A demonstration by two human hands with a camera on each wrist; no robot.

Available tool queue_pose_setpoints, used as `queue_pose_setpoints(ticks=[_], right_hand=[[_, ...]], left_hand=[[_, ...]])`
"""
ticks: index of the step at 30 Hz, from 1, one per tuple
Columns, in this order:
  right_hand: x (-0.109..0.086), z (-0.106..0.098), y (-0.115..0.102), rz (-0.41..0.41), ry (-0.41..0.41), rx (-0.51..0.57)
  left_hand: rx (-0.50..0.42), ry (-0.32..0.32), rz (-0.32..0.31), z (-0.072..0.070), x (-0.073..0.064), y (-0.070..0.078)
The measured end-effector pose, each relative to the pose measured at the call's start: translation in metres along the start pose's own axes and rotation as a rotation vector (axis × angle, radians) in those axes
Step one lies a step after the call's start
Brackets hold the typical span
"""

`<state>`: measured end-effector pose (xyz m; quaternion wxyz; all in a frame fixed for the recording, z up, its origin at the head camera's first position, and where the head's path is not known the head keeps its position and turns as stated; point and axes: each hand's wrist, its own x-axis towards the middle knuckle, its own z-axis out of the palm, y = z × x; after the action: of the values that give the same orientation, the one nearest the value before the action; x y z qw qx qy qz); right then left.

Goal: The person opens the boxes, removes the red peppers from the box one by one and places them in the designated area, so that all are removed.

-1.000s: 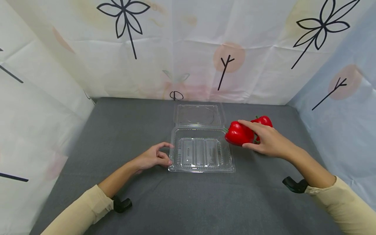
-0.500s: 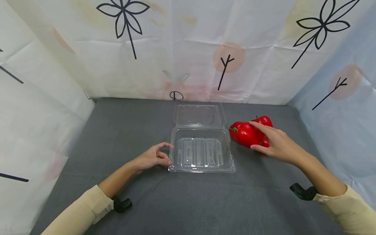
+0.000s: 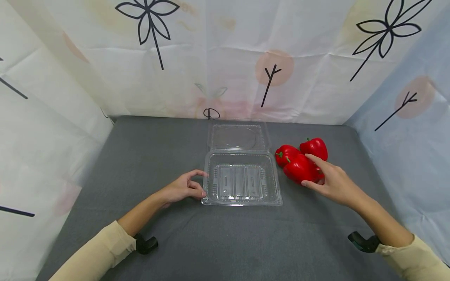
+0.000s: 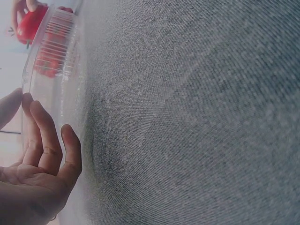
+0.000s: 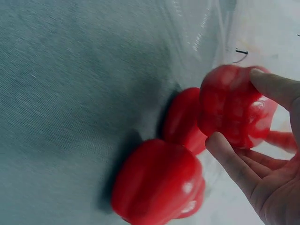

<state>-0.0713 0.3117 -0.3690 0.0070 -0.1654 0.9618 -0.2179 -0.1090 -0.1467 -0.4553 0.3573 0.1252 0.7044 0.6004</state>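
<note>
My left hand (image 3: 184, 188) pinches the left rim of a clear plastic clamshell container (image 3: 242, 201), with thumb and fingertips meeting at its edge in the left wrist view. The container lies open, its lid folded back away from me. My right hand (image 3: 332, 181) grips a red bell pepper (image 3: 298, 168) between thumb and fingers. Seen by the right wrist camera, this bell pepper (image 5: 234, 108) is raised above other red bell peppers. One red bell pepper (image 3: 285, 153) sits beside the container's right edge, another (image 3: 314, 147) farther back. A further one is mostly hidden by my right hand.
A grey cloth (image 3: 228, 242) covers the table. Patterned fabric (image 3: 232, 70) hangs at the back and both sides. Nothing stands between the container and the table's left edge. The open lid (image 3: 239, 137) reaches almost to the back fabric.
My right hand has moved right and nearer to me with the held bell pepper, uncovering the bell pepper by the container and the one behind. The left hand has stayed in place.
</note>
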Motion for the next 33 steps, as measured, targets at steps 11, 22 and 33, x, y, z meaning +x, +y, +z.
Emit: queue_pose_setpoints(ticks=[11, 22, 33], right_hand=[[-0.012, 0.022, 0.007, 0.047, 0.034, 0.051], [-0.013, 0.044, 0.013, 0.037, 0.036, 0.023], [-0.014, 0.049, 0.011, 0.048, 0.015, 0.013]], left_hand=[[-0.019, -0.010, 0.018, 0.000, -0.001, 0.001], [-0.023, -0.019, 0.027, 0.000, -0.002, 0.002], [-0.030, -0.012, 0.022, 0.000, -0.003, 0.001]])
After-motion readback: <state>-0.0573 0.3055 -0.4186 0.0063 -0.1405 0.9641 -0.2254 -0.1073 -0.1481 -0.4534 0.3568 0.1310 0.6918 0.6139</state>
